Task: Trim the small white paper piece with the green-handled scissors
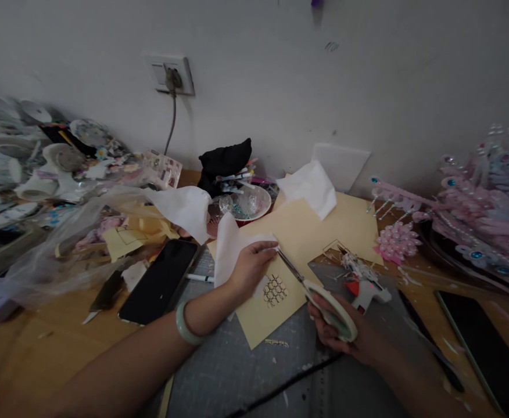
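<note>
A white sheet (pixel 232 247) is pinched in the left hand (pixel 248 267), thumb and fingers pressed together on its lower right corner, just above the middle of the desk (pixel 32 342). Scissors (pixel 319 299) are gripped in the right hand (pixel 341 334), whose fingers are closed through the pale, rounded handles; the thin metal blades run up and to the left, and their tips meet the sheet right at the left hand's fingertips. Whether the blades are parted or closed cannot be told, since they are seen as one slim line. The sheet thus lies up and to the left of the right hand, along the long axis of the scissors, and the left hand is the nearer to it. The sheet looks soft and limp, like tissue or thin fabric, and is stood up in a loose fold. Under both hands a stiff cream card (pixel 315 238) is laid flat on a grey cutting mat (pixel 246 371), with a small scale-like pattern (pixel 275 290) drawn near its lower edge. A jade-coloured bangle (pixel 187 325) is worn on the left wrist. A glossy black phone (pixel 161 278) is set left of the card, and a white glue gun (pixel 363 281) rests to the right of the scissors.
</note>
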The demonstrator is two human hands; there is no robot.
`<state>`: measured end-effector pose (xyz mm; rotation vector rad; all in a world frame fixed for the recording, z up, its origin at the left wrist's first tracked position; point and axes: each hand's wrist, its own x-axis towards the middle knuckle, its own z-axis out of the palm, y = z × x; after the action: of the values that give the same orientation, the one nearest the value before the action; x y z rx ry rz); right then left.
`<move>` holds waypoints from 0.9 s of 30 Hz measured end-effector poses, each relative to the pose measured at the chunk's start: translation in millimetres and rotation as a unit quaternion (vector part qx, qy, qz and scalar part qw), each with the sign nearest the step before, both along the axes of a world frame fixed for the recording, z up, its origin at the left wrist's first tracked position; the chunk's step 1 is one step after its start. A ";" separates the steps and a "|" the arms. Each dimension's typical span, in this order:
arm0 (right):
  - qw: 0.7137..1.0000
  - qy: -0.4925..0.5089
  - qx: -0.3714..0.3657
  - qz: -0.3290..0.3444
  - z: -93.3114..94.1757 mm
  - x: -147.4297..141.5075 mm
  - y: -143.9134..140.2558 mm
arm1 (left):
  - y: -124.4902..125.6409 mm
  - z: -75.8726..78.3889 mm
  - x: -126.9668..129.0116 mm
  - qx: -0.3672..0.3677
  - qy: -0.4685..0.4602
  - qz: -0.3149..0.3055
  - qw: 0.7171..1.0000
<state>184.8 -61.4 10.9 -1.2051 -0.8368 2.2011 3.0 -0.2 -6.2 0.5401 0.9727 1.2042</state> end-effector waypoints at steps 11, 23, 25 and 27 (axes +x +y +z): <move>0.998 -0.051 0.017 0.026 8.1 -6.2 0.6 | 0.8 -5.1 -1.1 0.021 0.049 -0.009 0.999; 0.999 -0.028 0.024 0.024 3.7 -4.6 0.6 | 0.4 -2.6 -0.6 0.017 0.028 0.000 0.999; 0.999 -0.031 0.023 0.028 2.7 -4.1 0.9 | 0.2 -2.5 -0.6 0.017 0.038 -0.001 0.999; 0.999 -0.036 0.024 0.029 2.8 -4.1 0.9 | 0.0 -2.9 -0.8 0.018 0.041 -0.007 0.999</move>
<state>180.7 -60.5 13.7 -1.2591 -0.9593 2.1806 2.2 -0.2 -9.1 0.6282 1.0174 1.1970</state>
